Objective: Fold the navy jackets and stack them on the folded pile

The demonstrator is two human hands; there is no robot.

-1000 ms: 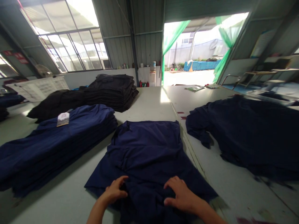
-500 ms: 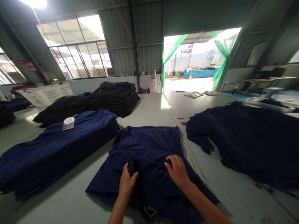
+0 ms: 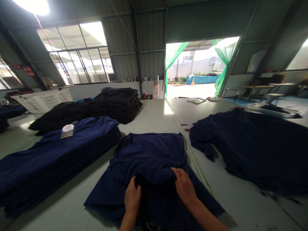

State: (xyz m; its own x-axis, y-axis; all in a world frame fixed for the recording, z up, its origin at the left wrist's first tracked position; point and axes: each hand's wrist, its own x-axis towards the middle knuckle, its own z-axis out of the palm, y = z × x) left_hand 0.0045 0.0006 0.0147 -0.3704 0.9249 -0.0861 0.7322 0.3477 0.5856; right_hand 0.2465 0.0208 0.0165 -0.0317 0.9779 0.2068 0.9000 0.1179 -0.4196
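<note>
Navy garment [image 3: 149,154] lies spread on the tabletop [image 3: 154,112]. Left hand [image 3: 132,199] and right hand [image 3: 184,186] each pinch its raised fold, fingers closed. Moving both level should give a straight edge.

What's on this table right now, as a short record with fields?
Left hand: pinches a fold of the navy garment
Right hand: rests on the same fold; grip unclear
Left of it: navy stack with a paper tag, black stack behind
Right of it: loose dark pile
Surface: pale table
</note>
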